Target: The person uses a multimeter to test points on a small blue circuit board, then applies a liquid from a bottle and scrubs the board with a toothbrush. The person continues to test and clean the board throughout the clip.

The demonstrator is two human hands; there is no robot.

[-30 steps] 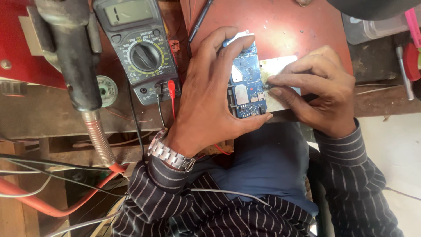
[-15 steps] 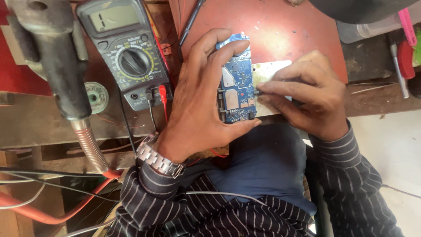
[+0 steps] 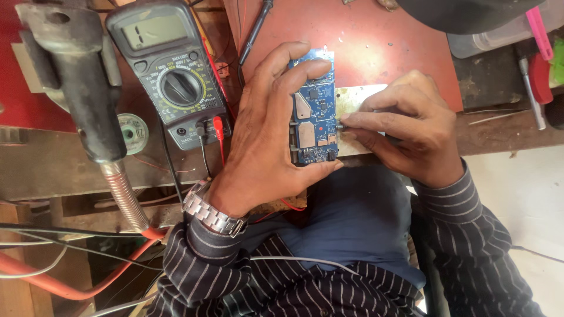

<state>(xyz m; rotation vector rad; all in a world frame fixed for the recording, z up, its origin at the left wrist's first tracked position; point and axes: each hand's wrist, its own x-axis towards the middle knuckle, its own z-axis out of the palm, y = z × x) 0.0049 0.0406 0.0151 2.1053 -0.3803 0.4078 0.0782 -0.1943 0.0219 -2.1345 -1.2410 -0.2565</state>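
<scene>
Circuit board (image 3: 313,111) — blue, long and narrow — stands upright in my left hand (image 3: 267,126), held over the red mat (image 3: 376,47) at the middle of the desk (image 3: 53,164). My left hand is clamped on it: fingers curl over its top edge at twelve o'clock, and the thumb presses its bottom corner at six. My right hand (image 3: 405,126) comes in from three o'clock, fingers pinched together, their tips touching the board's right edge about halfway down; whether they grip some small tool there I cannot tell. Behind the board, a pale flat plate (image 3: 358,97) lies on the mat, partly under my right fingers.

At nine o'clock from the board sits a dark multimeter (image 3: 170,76) with its dial in the middle, a black and a red lead plugged in at its lower end. Farther out at nine o'clock stands a thick grey handle (image 3: 88,88) on a flexible metal hose — just beside it, a small solder spool (image 3: 132,132). A metal watch (image 3: 211,214) circles my left wrist.
</scene>
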